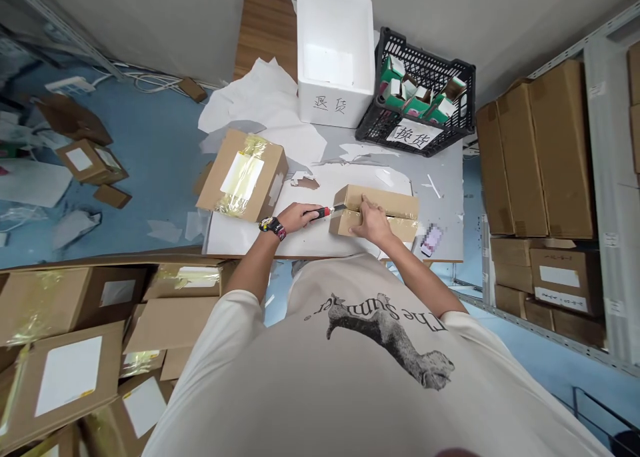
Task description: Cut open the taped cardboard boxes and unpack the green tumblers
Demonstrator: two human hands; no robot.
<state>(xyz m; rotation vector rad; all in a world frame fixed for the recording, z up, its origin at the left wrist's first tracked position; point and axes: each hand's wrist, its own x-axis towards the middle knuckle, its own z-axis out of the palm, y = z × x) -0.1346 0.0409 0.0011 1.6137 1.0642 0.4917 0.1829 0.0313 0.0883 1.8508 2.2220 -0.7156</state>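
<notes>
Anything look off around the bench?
Yes, the floor is messy. Cardboard scraps and white paper pieces lie scattered across the blue floor left of the table, and torn white paper is bunched on its far end.

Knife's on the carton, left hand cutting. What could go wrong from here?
The utility knife in the left hand points toward the right hand, which rests on the cardboard box close to the blade, so a slip could cut that hand. A deep cut along the taped seam might also nick the contents, though none are visible.
</notes>
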